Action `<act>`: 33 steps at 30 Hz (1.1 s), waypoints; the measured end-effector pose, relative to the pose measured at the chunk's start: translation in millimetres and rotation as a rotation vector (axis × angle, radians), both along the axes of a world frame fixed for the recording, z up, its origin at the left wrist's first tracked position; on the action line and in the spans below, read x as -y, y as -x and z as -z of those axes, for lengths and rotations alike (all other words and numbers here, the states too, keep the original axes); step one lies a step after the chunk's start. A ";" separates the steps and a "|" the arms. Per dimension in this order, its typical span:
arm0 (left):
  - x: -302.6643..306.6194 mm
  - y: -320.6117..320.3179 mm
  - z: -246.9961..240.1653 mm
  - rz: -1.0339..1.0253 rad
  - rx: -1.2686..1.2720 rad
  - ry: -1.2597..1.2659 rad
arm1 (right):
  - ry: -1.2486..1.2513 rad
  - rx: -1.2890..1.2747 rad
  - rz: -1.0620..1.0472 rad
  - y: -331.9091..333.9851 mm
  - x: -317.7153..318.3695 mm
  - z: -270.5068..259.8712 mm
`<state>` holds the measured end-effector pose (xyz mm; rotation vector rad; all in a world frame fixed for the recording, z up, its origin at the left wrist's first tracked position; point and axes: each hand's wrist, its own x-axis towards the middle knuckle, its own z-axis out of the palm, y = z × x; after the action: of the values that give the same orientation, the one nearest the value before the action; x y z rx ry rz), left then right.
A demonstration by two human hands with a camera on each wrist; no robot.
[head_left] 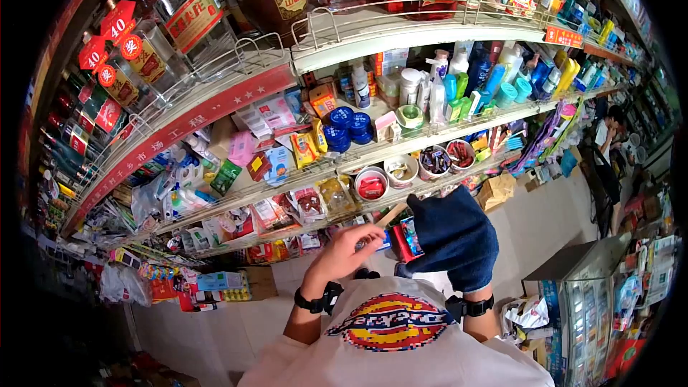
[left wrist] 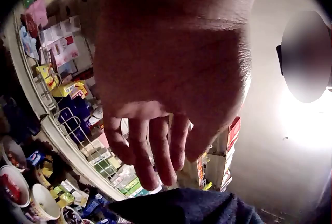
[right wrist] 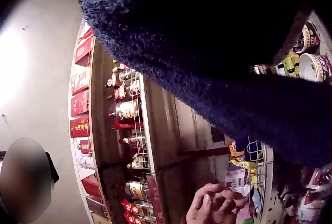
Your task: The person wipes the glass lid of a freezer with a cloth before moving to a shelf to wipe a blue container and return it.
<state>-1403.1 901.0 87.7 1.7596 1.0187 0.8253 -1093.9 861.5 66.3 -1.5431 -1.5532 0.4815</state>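
A: Where is the blue cloth [head_left: 451,233] in the head view?

B: Right of centre, below the tubs [head_left: 400,170], draped over the end of the right forearm [head_left: 481,324] and covering the right hand, so I cannot tell its grip; the left hand [head_left: 344,252] is beside it, fingers loosely bent

A: Which step is that?

B: Handling the cloth, I'd judge; a next move on it calls for a light pinch at a loose edge, since it looks limp

A: And the left wrist view?

B: The left hand fills the upper middle, fingers hanging slack with nothing visible in them, and the cloth makes a soft, dark ridge at the bottom

A: The right wrist view?

B: Fuzzy, thick-looking cloth sweeps from upper left to lower right, the left hand sits at bottom centre, and round, stiff-looking tubs show at upper right
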 end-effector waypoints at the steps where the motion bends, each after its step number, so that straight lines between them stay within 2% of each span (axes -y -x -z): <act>1: -8.0 0.4 5.5 -0.043 0.015 -0.006 | 0.017 -0.205 -0.001 1.9 -2.8 7.3; 2: -17.4 1.0 9.7 -0.086 0.031 -0.012 | 0.015 -0.205 -0.002 2.7 -3.6 8.8; 4: -36.9 1.5 9.1 -0.141 0.002 -0.050 | 0.016 -0.559 -0.025 8.7 -4.8 2.4; 5: -45.7 1.2 6.2 -0.177 -0.014 -0.095 | 0.011 -0.559 -0.020 9.4 -6.2 -0.9; 7: -68.0 0.1 3.1 -0.225 0.044 -0.164 | 0.042 -0.944 -0.014 8.9 -8.8 -10.2; 8: -79.7 -0.8 -0.2 -0.255 0.030 -0.227 | 0.038 -0.944 -0.007 6.6 -6.8 -19.2; 10: -109.7 3.3 -2.9 -0.338 -0.053 -0.262 | -0.031 -0.424 -0.050 -1.4 -3.2 -36.3; 11: -129.8 5.9 2.4 -0.375 -0.055 -0.278 | -0.022 -0.371 -0.018 -6.0 -3.9 -35.1; 14: -189.3 11.7 7.3 -0.472 -0.071 -0.347 | -0.059 -0.335 0.076 -13.8 2.3 -47.8; 15: -210.0 13.6 11.2 -0.494 -0.065 -0.378 | -0.068 -0.464 0.139 -10.1 3.5 -49.5; 16: -227.3 13.9 9.2 -0.514 -0.058 -0.411 | -0.075 -0.464 0.141 -11.5 6.5 -50.7; 18: -257.0 17.8 9.0 -0.535 -0.251 -0.427 | -0.062 -0.457 0.036 -18.4 13.7 -50.8; 19: -268.1 19.0 11.3 -0.532 -0.406 -0.442 | -0.051 -0.346 -0.005 -29.3 7.4 -39.8; 20: -277.2 18.4 14.8 -0.528 -0.560 -0.457 | -0.058 -0.344 0.003 -33.8 9.9 -33.1; 21: -283.0 14.8 17.8 -0.523 -0.554 -0.465 | -0.061 -0.249 0.034 -35.5 10.3 -33.0; 22: -287.2 11.6 21.6 -0.536 -0.693 -0.394 | -0.063 -0.154 0.065 -37.1 10.4 -32.8; 23: -290.3 9.5 25.8 -0.549 -0.832 -0.319 | -0.070 -0.151 0.069 -36.5 10.8 -31.1; 25: -290.7 13.6 33.7 -0.539 -0.836 -0.386 | -0.054 -0.747 0.155 -31.7 9.4 -27.8; 26: -292.9 17.1 36.3 -0.527 -0.844 -0.448 | -0.057 -0.748 0.155 -30.9 7.2 -29.1; 28: -297.1 18.1 29.3 -0.523 -0.878 -0.442 | -0.062 -0.718 0.176 -29.3 4.2 -32.9; 30: -299.8 19.0 26.8 -0.515 -0.840 -0.317 | -0.062 -0.682 0.200 -21.1 0.1 -38.2; 32: -299.7 19.9 29.9 -0.540 -0.868 -0.377 | -0.062 -0.646 0.221 -18.5 -2.9 -39.2; 33: -302.2 21.1 26.9 -0.501 -0.849 -0.319 | -0.129 -0.544 0.102 -18.6 -4.6 -38.2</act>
<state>-1424.2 1203.1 60.8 2.2265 2.0341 0.5308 -1075.3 866.1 104.6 -1.2501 -1.0595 0.6644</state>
